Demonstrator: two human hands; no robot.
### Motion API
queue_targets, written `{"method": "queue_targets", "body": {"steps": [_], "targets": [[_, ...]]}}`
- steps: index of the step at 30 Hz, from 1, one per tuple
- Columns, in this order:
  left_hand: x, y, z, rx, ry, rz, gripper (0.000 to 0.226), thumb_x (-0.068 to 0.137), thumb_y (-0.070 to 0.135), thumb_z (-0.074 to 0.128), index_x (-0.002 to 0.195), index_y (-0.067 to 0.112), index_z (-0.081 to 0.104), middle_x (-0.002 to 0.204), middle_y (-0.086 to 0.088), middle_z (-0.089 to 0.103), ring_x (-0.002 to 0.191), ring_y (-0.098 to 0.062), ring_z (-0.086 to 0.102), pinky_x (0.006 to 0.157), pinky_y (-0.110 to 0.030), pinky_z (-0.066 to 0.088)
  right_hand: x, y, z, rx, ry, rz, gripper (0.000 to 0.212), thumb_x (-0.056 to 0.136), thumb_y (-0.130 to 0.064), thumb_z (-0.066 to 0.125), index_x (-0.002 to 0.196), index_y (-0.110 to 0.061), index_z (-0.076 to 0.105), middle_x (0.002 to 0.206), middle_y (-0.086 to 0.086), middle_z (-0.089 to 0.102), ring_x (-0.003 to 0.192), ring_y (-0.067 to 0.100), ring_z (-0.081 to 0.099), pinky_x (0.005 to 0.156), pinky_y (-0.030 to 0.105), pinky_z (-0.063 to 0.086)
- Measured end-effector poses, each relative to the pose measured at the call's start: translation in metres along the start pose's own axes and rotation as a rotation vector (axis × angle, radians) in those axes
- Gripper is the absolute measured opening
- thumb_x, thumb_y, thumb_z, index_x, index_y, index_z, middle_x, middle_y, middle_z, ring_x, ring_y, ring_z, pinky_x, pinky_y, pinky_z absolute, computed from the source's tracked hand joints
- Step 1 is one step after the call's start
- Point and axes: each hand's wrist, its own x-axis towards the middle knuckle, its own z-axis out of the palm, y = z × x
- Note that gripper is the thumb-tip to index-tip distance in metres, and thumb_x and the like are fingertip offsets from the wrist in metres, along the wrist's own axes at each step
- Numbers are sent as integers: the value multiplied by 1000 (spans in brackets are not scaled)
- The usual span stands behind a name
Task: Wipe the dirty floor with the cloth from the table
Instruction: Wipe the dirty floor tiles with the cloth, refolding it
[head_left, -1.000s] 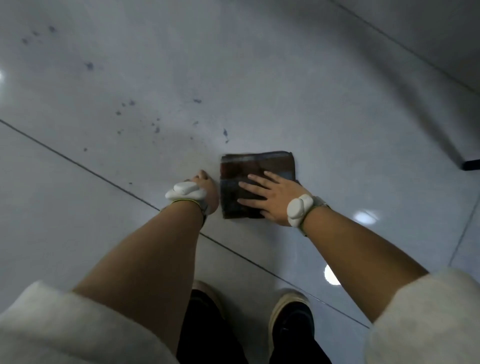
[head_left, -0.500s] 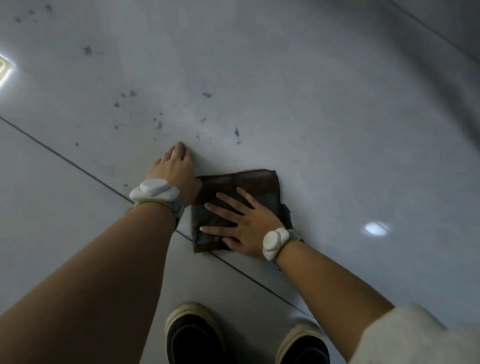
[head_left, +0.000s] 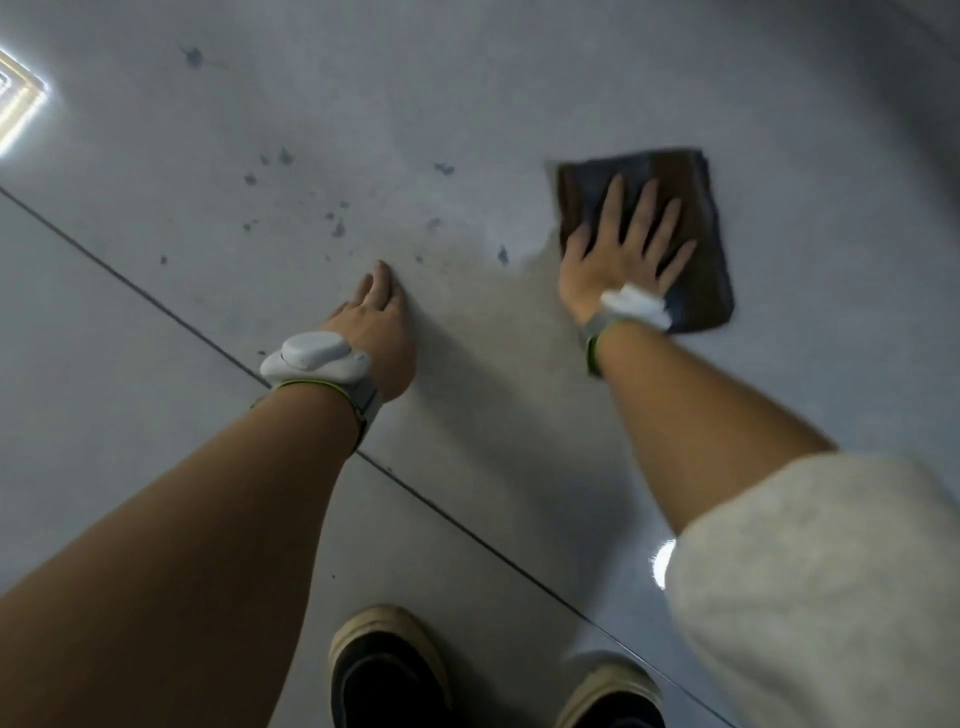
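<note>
Brown folded cloth (head_left: 691, 218) lies flat under spread right hand (head_left: 618, 254) on glossy floor (head_left: 519, 93).

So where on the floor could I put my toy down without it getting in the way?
Bare tile lies right of the cloth, and left of the tile seam beside the left hand. Between the left hand and the right hand it is crowded, with dirty spots there.

Cloth (head_left: 691, 208) dk brown w/ blue-grey stripes; floor (head_left: 519, 78) pale grey, dk blue-grey specks (head_left: 338, 228); shoes (head_left: 387, 670) black, tan soles.
</note>
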Motion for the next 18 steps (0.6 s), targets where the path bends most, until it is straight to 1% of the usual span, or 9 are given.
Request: {"method": "queue_targets", "body": {"steps": [1,3,5,9,12,13,15,17,18], "targets": [[-1,1,-2,-5,-3,2,76,97,19,44,157,8,-1,164,-7,-14,153,-26,0,122,-39,15,25,1,-10,-8,-31,-11,65,106,-48,24,167,-33,8,176,1,1,162,32,-2,126,63,-2],[-3,0,-6,-34,-15,-6,74,98,17,43,158,10,0,164,-5,-15,153,-24,-1,123,-38,14,61,-5,-23,-66,-124,-113,63,108,-47,22,167,-35,3,176,1,-4,162,33,-6,127,63,-2],[-2,0,-10,-40,-34,12,72,98,16,42,158,11,2,164,-5,-14,153,-24,-2,123,-39,13,72,-10,-25,-144,-142,-322,62,108,-46,23,166,-37,3,176,1,-4,162,35,-6,127,63,-2],[3,-7,-23,-15,-165,48,66,103,19,38,158,14,2,164,-3,-16,153,-20,-3,122,-43,10,26,-10,-8,-260,-82,-897,62,105,-46,29,165,-37,17,176,4,12,161,37,7,126,65,6],[1,-6,-36,-23,-231,42,61,105,21,34,157,14,3,165,-2,-13,153,-20,0,121,-46,8,-34,5,1,-272,-93,-1096,61,104,-46,36,164,-37,26,174,6,19,161,37,12,126,66,10],[2,-5,-38,-18,-218,36,59,105,21,32,157,13,5,165,-4,-8,152,-24,8,121,-48,11,-60,9,5,-257,-108,-1154,62,103,-46,38,163,-37,28,174,6,19,161,38,12,126,67,10],[2,-3,-43,-4,-147,7,57,104,24,31,156,11,13,164,-9,14,144,-33,30,118,-48,22,-117,8,19,-225,-178,-1289,63,103,-47,41,163,-38,27,175,4,16,162,36,7,126,66,7],[-1,2,-50,-10,-63,-55,54,103,32,31,153,12,27,151,-13,41,130,-38,47,110,-45,35,-162,-3,34,-185,-246,-1390,63,104,-47,41,164,-39,26,175,0,13,162,32,3,128,63,2],[-3,4,-52,-24,-25,-84,52,103,33,31,150,13,34,144,-14,50,125,-38,51,106,-43,39,-175,-11,41,-158,-256,-1389,62,104,-47,41,163,-40,26,175,-1,14,163,31,2,128,61,1]]}}
